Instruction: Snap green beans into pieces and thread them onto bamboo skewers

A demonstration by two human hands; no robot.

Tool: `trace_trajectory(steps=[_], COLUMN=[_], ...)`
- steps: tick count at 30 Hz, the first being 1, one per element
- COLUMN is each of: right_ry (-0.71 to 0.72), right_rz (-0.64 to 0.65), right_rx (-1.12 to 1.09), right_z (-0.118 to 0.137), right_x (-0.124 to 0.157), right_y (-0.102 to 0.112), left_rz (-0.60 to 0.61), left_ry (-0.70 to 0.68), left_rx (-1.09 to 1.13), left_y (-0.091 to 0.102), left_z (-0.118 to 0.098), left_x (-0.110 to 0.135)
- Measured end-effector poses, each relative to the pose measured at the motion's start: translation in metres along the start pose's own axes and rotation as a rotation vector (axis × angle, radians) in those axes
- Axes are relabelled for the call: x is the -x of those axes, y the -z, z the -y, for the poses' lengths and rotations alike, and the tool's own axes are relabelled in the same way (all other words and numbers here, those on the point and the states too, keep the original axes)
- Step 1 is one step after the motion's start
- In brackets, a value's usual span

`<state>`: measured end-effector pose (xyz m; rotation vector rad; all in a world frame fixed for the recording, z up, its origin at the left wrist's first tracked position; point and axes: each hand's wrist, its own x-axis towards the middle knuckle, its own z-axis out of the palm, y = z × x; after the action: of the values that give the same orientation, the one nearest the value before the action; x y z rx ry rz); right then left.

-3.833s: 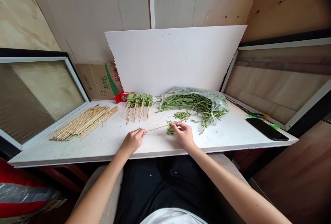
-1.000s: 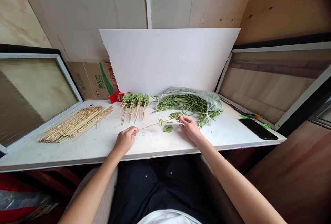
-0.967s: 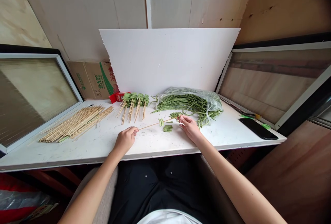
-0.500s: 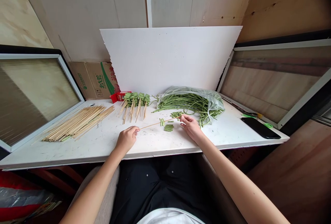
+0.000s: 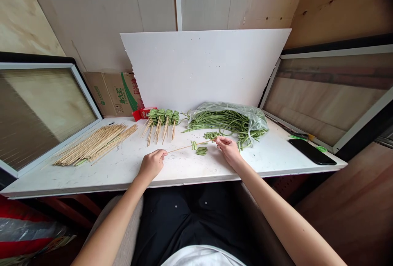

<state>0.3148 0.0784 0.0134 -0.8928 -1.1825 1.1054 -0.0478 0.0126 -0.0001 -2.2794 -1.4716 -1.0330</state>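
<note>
One skewer (image 5: 181, 148) held above white table (image 5: 101, 178): left hand (image 5: 152, 163) pinching one end, right hand (image 5: 229, 150) other. Right hand now farther from loose bean row (image 5: 201, 151); crosswise bean pieces (image 5: 193, 145) suggest skewer part-filled.

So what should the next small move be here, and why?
Perhaps the right hand should release its end of the thin skewer and take one of the cut green pieces: they lie close by, and the left hand holds the skewer's other end.

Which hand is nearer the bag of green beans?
Right. The right hand is just in front of the bag; the left hand is farther off, to its front left.
</note>
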Motion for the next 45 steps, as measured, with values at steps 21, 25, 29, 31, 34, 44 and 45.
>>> trace_trajectory(steps=[21, 25, 29, 31, 34, 44, 45], right_ry=[-0.123, -0.151, -0.146, -0.138, -0.134, -0.125, -0.122], right_rz=[0.069, 0.105, 0.123, 0.130, 0.125, 0.079, 0.076], right_rx=[-0.154, -0.235, -0.260, -0.241, -0.223, -0.157, -0.150], right_z=[0.014, 0.018, 0.016, 0.015, 0.012, 0.010, 0.011], right_x=[0.005, 0.007, 0.006, 0.005, 0.005, 0.005, 0.005], right_y=[-0.004, -0.005, -0.004, -0.003, -0.002, -0.005, -0.006], left_rz=[-0.019, -0.024, -0.024, -0.021, -0.018, -0.007, -0.005], left_ry=[0.037, 0.001, -0.032, -0.032, -0.037, -0.037, -0.035], left_rx=[0.041, 0.032, 0.029, 0.021, 0.006, -0.006, -0.008], left_y=[-0.002, -0.001, 0.001, 0.001, 0.001, -0.001, -0.001], left_z=[0.002, 0.001, 0.001, 0.000, 0.000, 0.002, 0.002], left_x=[0.000, 0.001, 0.001, 0.001, 0.000, 0.001, 0.001])
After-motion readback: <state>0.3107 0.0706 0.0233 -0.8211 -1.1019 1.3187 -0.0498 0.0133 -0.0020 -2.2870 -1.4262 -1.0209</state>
